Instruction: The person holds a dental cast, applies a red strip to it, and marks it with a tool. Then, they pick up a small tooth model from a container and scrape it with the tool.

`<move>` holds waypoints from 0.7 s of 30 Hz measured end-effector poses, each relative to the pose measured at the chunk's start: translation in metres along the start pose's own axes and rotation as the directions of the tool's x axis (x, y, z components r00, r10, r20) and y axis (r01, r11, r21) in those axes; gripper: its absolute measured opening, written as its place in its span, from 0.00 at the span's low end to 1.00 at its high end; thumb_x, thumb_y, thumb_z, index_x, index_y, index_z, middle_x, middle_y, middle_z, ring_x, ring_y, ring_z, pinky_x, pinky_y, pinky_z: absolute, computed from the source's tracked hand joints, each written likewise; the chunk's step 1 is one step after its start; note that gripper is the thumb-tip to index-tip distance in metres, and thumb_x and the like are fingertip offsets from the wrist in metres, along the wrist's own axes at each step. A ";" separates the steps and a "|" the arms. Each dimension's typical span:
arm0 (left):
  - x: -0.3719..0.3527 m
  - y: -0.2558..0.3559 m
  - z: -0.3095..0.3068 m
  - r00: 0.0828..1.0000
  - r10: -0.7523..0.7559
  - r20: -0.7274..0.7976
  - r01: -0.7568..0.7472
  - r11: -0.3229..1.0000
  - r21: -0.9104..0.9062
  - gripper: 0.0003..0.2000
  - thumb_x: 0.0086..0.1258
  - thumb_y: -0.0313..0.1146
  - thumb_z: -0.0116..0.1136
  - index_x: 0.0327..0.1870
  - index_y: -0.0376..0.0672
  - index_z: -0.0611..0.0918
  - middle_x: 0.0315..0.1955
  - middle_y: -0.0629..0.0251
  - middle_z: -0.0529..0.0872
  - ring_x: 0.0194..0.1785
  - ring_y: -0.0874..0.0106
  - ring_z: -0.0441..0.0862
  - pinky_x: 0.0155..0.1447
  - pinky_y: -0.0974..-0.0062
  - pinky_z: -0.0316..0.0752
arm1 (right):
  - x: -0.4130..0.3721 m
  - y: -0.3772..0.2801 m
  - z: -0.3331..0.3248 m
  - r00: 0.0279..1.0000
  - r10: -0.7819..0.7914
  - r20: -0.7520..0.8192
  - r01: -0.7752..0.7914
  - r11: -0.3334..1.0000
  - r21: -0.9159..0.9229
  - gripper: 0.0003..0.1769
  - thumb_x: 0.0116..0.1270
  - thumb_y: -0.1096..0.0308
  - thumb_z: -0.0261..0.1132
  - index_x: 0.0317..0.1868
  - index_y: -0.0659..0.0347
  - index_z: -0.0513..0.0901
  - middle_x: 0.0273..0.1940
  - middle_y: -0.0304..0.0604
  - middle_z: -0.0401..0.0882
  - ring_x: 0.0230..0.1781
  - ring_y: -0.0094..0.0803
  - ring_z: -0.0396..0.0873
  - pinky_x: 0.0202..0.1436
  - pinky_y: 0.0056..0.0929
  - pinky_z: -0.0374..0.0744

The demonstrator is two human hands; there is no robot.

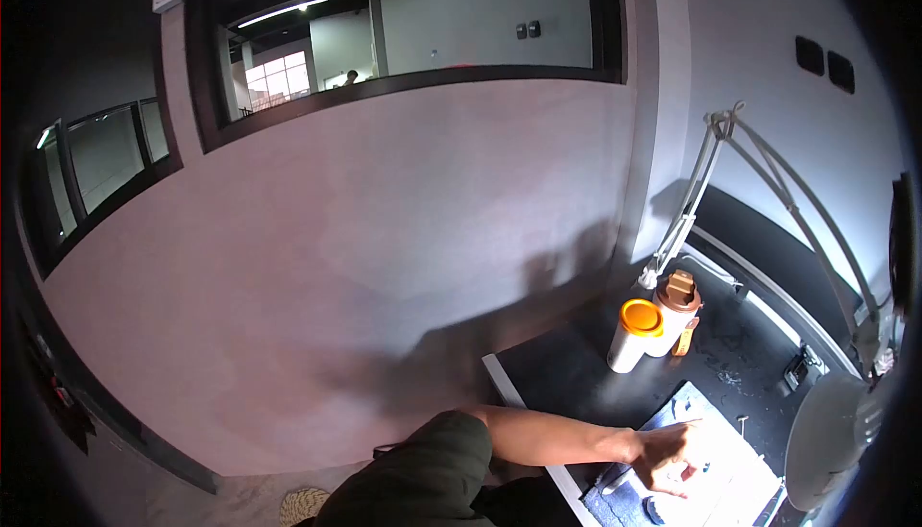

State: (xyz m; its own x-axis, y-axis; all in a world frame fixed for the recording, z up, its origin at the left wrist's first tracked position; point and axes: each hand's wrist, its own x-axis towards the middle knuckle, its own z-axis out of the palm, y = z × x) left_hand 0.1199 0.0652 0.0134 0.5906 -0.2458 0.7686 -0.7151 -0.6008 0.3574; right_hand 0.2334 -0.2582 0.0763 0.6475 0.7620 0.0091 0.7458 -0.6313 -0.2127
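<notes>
My left hand (667, 457) reaches in from the lower left and rests over a brightly lit mat or cloth (603, 510) with a bluish edge, on a black desk. Its fingers are curled and pressed downward; glare hides whatever is in them. Close to the fingers, a small dark round item (656, 510) lies on the mat. A thin pin-like piece (742, 423) stands at the mat's far edge. My right hand is out of view.
A white cup with an orange lid (641, 318) stands beside a brown-lidded tumbler (678, 294) behind the mat. At the right, a white desk lamp (826, 441) hangs low on its jointed arm. A pale wall (336, 239) rises beyond the desk (567, 364).
</notes>
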 end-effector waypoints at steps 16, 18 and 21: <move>-0.004 -0.026 -0.027 0.929 0.176 -0.326 -0.065 0.944 0.324 0.09 0.56 0.24 0.64 0.23 0.45 0.74 0.22 0.57 0.76 0.29 0.57 0.76 0.37 0.57 0.68 | 0.005 0.029 0.057 0.940 0.018 -0.340 0.046 0.983 0.180 0.08 0.58 0.69 0.69 0.29 0.66 0.83 0.24 0.53 0.80 0.25 0.48 0.80 0.35 0.44 0.77; -0.002 -0.019 -0.032 0.937 0.144 -0.318 -0.048 0.955 0.293 0.09 0.54 0.24 0.64 0.22 0.44 0.74 0.24 0.55 0.76 0.31 0.55 0.76 0.39 0.56 0.68 | 0.001 0.031 0.066 0.908 0.052 -0.417 0.045 0.975 0.219 0.08 0.58 0.70 0.68 0.27 0.66 0.82 0.23 0.53 0.80 0.24 0.47 0.79 0.34 0.43 0.76; 0.001 -0.019 -0.035 0.922 0.163 -0.351 -0.108 0.979 0.172 0.09 0.48 0.24 0.66 0.22 0.44 0.74 0.25 0.55 0.75 0.33 0.52 0.76 0.41 0.53 0.67 | -0.033 -0.017 0.050 0.851 0.204 -0.484 -0.056 0.951 0.303 0.12 0.61 0.66 0.67 0.27 0.68 0.84 0.21 0.54 0.80 0.21 0.43 0.81 0.31 0.41 0.77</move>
State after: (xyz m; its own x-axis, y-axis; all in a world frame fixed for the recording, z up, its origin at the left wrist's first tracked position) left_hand 0.1207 0.1027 0.0257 0.2965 -0.0574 0.9533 -0.6994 -0.6928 0.1758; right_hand 0.1913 -0.2657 0.0304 0.7791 0.4496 0.4369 0.6258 -0.5996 -0.4989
